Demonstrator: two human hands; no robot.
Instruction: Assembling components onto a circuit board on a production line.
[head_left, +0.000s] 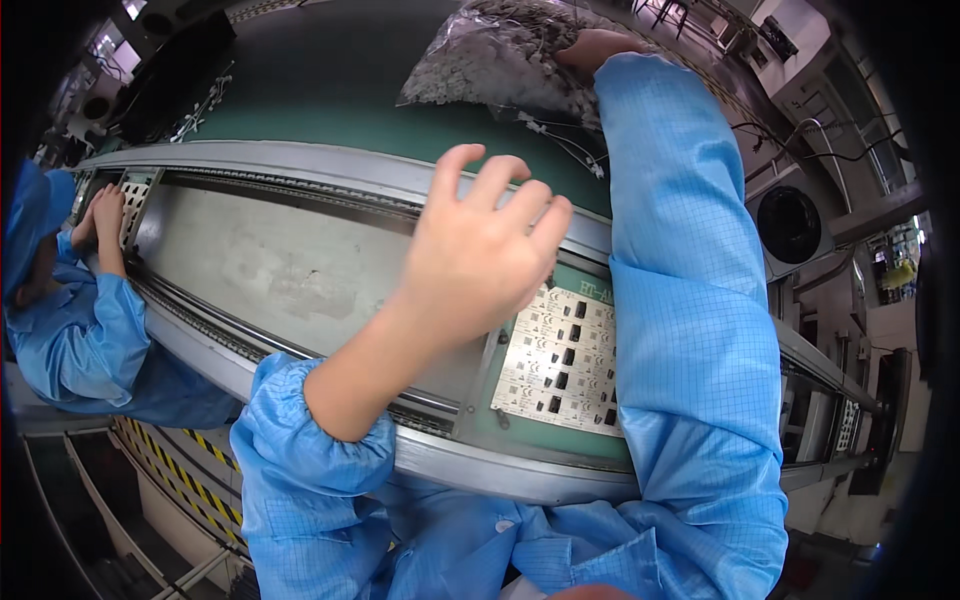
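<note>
My left hand hovers over the conveyor line with its fingers spread and curled, holding nothing. Just below and to the right of it lies a white circuit board panel with small black parts, resting in a green carrier. My right arm in a blue sleeve reaches far across the line. My right hand rests on a clear plastic bag full of small parts on the dark green surface; whether its fingers grip the bag is hidden.
The grey conveyor bed runs between metal rails and chains. A co-worker in blue sits at the left, hands on a white panel. A round fan housing stands at the right. Yellow-black striped floor marking lies below.
</note>
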